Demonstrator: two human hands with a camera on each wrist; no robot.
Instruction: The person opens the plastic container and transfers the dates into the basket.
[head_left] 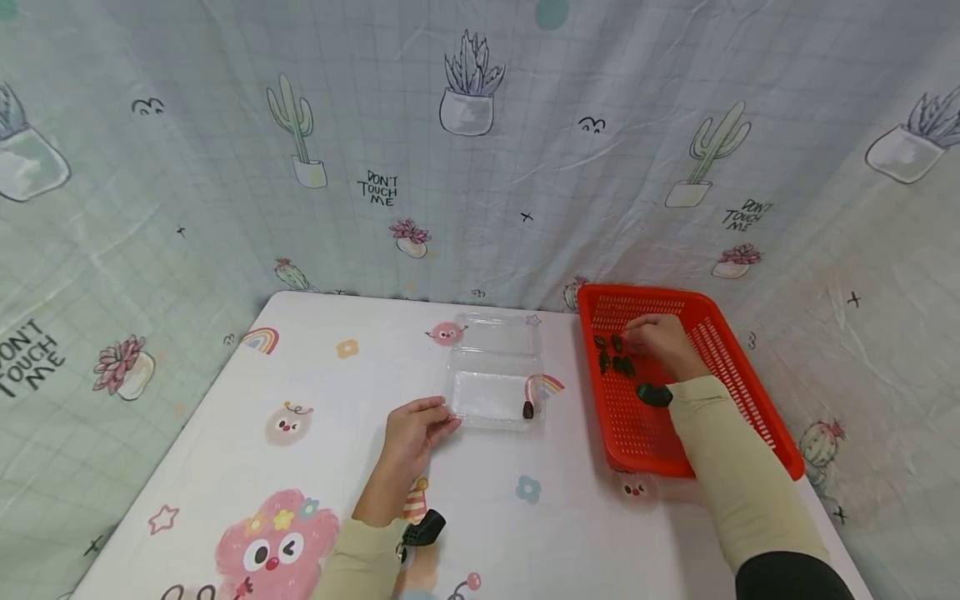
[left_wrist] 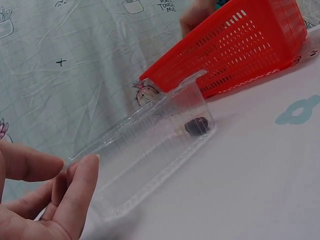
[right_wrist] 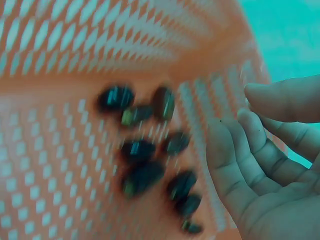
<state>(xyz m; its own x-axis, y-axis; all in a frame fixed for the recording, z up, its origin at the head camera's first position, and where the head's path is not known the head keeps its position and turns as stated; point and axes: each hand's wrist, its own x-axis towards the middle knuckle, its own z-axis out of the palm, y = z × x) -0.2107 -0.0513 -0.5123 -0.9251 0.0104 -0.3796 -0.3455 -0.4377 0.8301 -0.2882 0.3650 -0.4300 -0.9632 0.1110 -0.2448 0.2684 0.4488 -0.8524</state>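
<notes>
A clear plastic clamshell box (head_left: 487,392) lies unfolded on the table, its lid (head_left: 498,335) toward the back. My left hand (head_left: 417,432) pinches the box's near left corner between thumb and fingers. One dark brown, oval date-like fruit (head_left: 528,409) sits in the box's right end; the left wrist view shows the same fruit (left_wrist: 196,126) through the clear wall. My right hand (head_left: 660,343) reaches inside a red plastic basket (head_left: 618,417), with several similar dark fruits (head_left: 617,342) beside its fingers. In the right wrist view that hand (right_wrist: 270,170) has loosely bent fingers and nothing visible between them.
The basket has slotted sides and stands at the table's right, against the back curtain (head_left: 480,208). The white tabletop (head_left: 337,450) carries printed cartoon figures. A dark device is strapped to each wrist, the left one (head_left: 424,528) hanging over the table.
</notes>
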